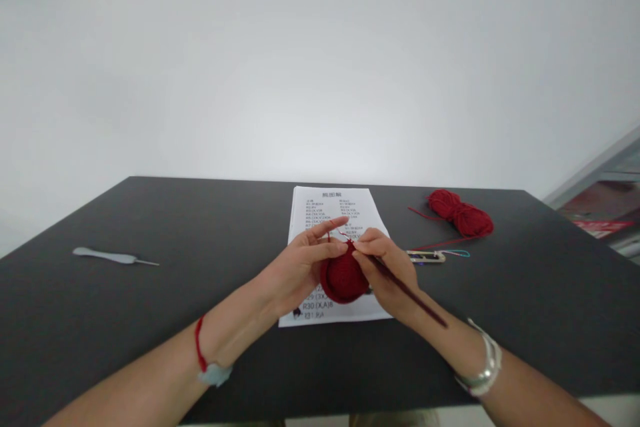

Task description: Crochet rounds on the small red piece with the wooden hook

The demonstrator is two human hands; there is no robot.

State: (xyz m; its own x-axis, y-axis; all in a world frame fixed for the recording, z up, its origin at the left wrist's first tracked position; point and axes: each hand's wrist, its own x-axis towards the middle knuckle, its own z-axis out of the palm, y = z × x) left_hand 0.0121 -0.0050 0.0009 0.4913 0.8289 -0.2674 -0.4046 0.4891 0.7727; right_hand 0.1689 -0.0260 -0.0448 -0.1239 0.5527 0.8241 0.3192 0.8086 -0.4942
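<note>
My left hand (311,260) pinches the top edge of a round red crochet piece (344,277), its index finger stretched out with red yarn over it. In my right hand (387,267) is a crochet hook (413,293) with a dark reddish-brown handle, held like a pencil. The hook's metal tip lies at the piece's upper edge, between the two hands. Both hands are above a printed pattern sheet (330,197), covering its middle. A strand of yarn links toward the red yarn skein (460,213) at the right.
A grey-handled tool with a thin metal shaft (113,257) lies at the left of the black table (200,227). Right of my hands is a small flat metal item (425,257) with a light blue cord. A white wall stands behind the table.
</note>
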